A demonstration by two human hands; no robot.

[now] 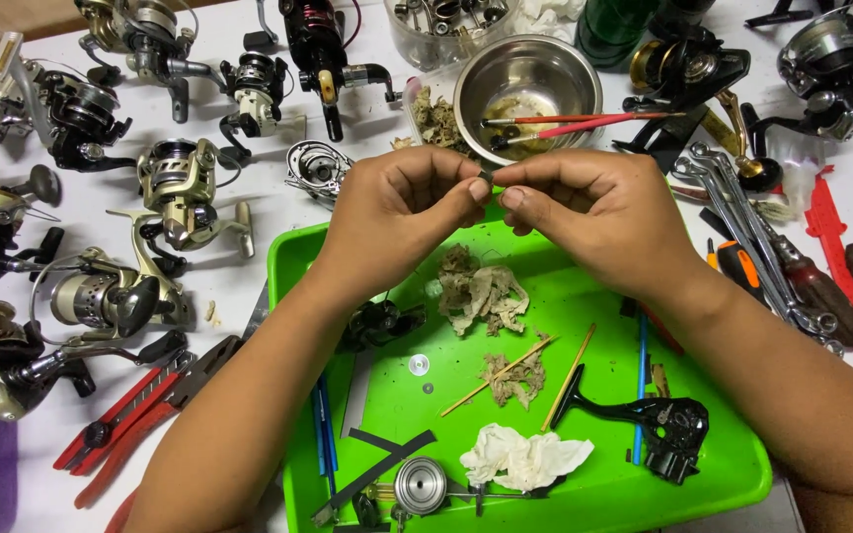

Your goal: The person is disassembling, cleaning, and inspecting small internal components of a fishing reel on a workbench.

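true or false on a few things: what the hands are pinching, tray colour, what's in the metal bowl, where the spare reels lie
1. Both hands, left hand and right hand, pinch one small dark part between them. True.
2. The tray is blue. False: it is bright green.
3. The steel bowl holds red-handled brushes. True.
4. The fishing reels lie inside the tray. False: they lie on the white table, left of the tray.

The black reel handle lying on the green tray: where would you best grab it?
Probably by the slim arm of the black reel handle, coming straight down from above. It lies flat on the green tray, the arm is narrow with bare tray either side, and the knob end is bulkier.
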